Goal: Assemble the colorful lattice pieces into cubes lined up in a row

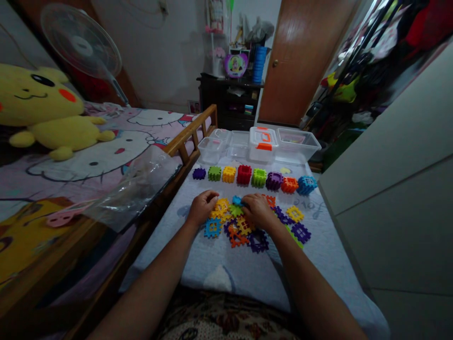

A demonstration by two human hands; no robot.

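Observation:
My left hand (203, 207) is closed, its fingers curled together at the left edge of a heap of square interlocking plastic tiles. What it holds, if anything, is hidden; a yellow tile (222, 205) lies right beside its thumb. My right hand (258, 208) reaches over the heap with its fingertips closed on a small blue tile (237, 200). Under and around the hands are a lime green tile (235, 210), a light blue tile (213, 227), an orange tile (238, 237) and dark purple tiles (258, 241). The right hand covers part of the heap.
Behind the heap stands a row of tile stacks sorted by colour, including a red stack (244, 175) and a blue stack (307, 185). Clear plastic boxes (295, 146) line the table's far end. A wooden bed rail (184, 153) borders the left side, a pale cabinet (392, 179) the right.

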